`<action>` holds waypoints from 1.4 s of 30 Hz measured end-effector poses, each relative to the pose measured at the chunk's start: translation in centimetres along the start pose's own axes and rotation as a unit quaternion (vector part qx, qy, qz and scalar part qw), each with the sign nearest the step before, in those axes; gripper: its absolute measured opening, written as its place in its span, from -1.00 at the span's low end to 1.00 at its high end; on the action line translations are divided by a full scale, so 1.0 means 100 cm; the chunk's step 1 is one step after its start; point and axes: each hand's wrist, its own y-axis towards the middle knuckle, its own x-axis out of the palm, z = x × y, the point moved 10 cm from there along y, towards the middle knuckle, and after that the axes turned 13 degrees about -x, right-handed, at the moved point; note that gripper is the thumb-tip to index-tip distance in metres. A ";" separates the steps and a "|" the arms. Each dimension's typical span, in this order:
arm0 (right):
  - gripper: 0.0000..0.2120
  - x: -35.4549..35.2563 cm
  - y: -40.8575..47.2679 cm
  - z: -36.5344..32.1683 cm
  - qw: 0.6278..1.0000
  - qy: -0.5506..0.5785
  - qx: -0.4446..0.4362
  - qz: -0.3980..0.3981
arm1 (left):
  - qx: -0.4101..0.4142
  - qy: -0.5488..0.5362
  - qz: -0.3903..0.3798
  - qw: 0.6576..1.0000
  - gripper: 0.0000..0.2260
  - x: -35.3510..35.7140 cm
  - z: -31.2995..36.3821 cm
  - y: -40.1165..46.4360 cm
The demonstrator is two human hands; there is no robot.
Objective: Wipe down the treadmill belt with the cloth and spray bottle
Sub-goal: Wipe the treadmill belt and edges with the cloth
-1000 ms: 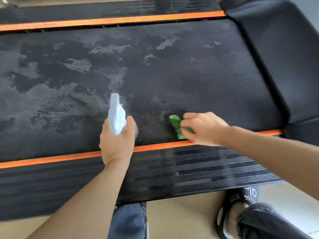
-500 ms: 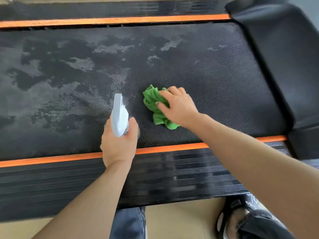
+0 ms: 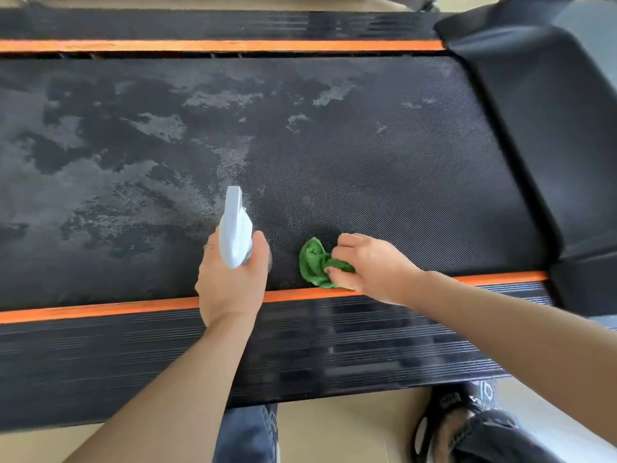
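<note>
The black textured treadmill belt (image 3: 367, 155) fills the view, blotched with pale grey patches on its left and middle part. My left hand (image 3: 232, 282) grips a white spray bottle (image 3: 235, 228) over the belt's near edge, nozzle pointing away from me. My right hand (image 3: 370, 265) holds a bunched green cloth (image 3: 314, 262) pressed on the belt beside the near orange stripe (image 3: 100, 310).
A ribbed black side rail (image 3: 334, 349) runs along the near side, with a second orange stripe (image 3: 217, 45) and rail at the far side. The black motor cover (image 3: 551, 128) rises at the right. My knees and a sandalled foot (image 3: 454, 426) are on the floor below.
My right hand has pulled the green cloth back from mid-belt toward me to the near orange stripe. The left hand with the bottle has hardly moved.
</note>
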 end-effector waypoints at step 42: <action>-0.64 -0.004 0.003 -0.026 0.987 0.026 0.150 0.041 | -0.004 0.011 -0.006 1.000 -0.58 0.002 0.001 -0.003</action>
